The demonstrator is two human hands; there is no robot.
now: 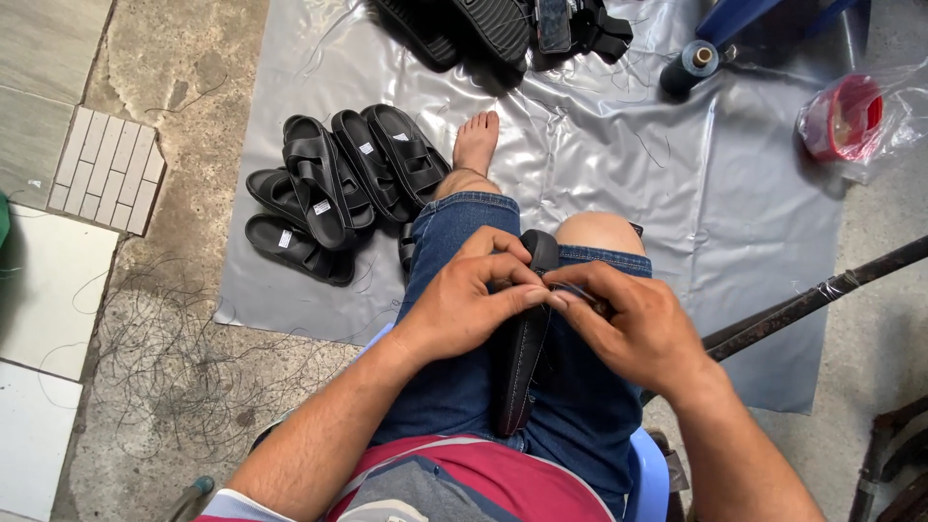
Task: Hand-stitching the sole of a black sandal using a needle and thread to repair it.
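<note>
Both hands, left hand [464,300] and right hand [633,324], pinched on black sandal [527,338] between them, over lap.

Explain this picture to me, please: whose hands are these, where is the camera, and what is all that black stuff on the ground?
There is no machine here. The single picture comes from a camera worn on a person's head, looking down at their own lap as they sit on a blue plastic stool in denim shorts. Both hands meet over a black sandal lying along the thigh: the left hand grips it near the top, and the right hand pinches at the same spot. Whether a needle or thread is in the fingers is too small to tell. On the ground lies a grey plastic sheet. On it sit a pile of black sandals, a dark thread spool and a red container in a clear bag. Loose threads litter the concrete beside it.
</note>
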